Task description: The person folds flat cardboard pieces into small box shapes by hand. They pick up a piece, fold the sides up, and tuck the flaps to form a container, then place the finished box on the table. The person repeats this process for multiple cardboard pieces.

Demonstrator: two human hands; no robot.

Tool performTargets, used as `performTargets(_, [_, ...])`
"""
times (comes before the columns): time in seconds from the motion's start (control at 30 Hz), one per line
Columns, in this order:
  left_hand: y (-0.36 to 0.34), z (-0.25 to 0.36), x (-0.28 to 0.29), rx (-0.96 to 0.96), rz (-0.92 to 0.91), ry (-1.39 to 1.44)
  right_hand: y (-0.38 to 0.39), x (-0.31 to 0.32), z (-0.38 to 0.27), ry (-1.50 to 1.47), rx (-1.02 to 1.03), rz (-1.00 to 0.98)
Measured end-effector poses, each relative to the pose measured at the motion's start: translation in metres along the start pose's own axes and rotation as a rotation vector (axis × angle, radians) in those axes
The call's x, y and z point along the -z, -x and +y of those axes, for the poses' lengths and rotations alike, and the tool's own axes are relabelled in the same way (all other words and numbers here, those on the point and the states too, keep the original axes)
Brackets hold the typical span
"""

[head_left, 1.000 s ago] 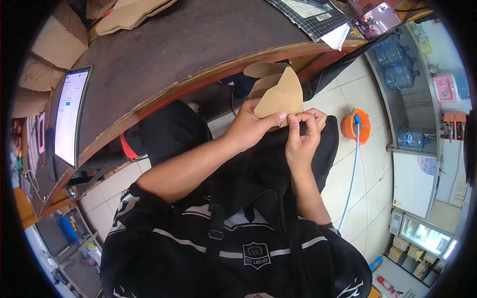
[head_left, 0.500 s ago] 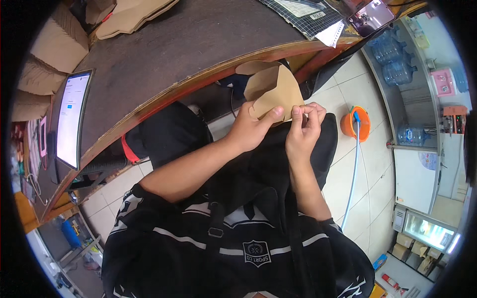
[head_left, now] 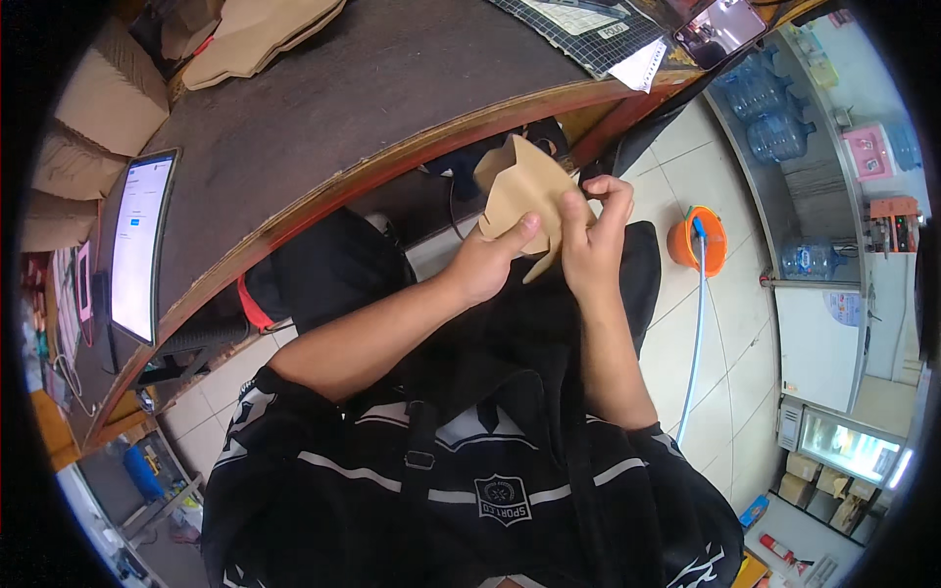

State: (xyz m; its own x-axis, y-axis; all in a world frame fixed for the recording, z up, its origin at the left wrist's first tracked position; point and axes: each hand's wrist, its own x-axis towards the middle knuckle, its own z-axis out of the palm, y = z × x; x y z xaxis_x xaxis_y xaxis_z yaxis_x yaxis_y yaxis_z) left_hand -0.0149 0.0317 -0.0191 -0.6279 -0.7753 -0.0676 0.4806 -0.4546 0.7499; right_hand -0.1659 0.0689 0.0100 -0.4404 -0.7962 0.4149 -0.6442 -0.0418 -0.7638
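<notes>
A partly folded brown cardboard box (head_left: 529,191) is held up over my lap, just off the near edge of the desk. My left hand (head_left: 480,269) grips its lower left side, thumb pressed on the outer face and the other fingers hidden behind. Around the right side, my right hand (head_left: 594,247) is closed on the cardboard, with its thumb laid along the panel and the index finger bent. A narrow flap sticks out at the bottom between both hands.
Flat brown cardboard pieces (head_left: 257,41) lie on the dark desk (head_left: 323,108). A lit monitor (head_left: 143,245) stands at left. Toward the far right are a cutting mat (head_left: 588,37) and a phone (head_left: 720,31). An orange bucket (head_left: 714,257) with a blue hose stands on the tiled floor.
The cardboard box has tilted and turned in my hands, and its lower flap now points down. My right thumb has moved up onto the panel.
</notes>
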Motion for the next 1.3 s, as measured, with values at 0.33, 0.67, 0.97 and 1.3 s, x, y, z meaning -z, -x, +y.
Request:
performTargets(0.33, [0.004,0.008,0.005,0.163,-0.099,0.129,-0.01,0.011,-0.027,0.298,-0.003,-0.073])
performTargets(0.67, [0.003,0.016,-0.009,0.085,-0.1,0.255,-0.003,0.003,-0.019,-0.101,-0.163,0.041])
performTargets(0.97, [0.007,-0.004,0.004,0.084,-0.178,0.033,-0.007,-0.012,0.003,-0.226,-0.231,0.138])
performTargets(1.3, [-0.01,0.037,0.024,0.271,-0.211,0.22,-0.012,0.011,0.012,-0.607,-0.185,-0.177])
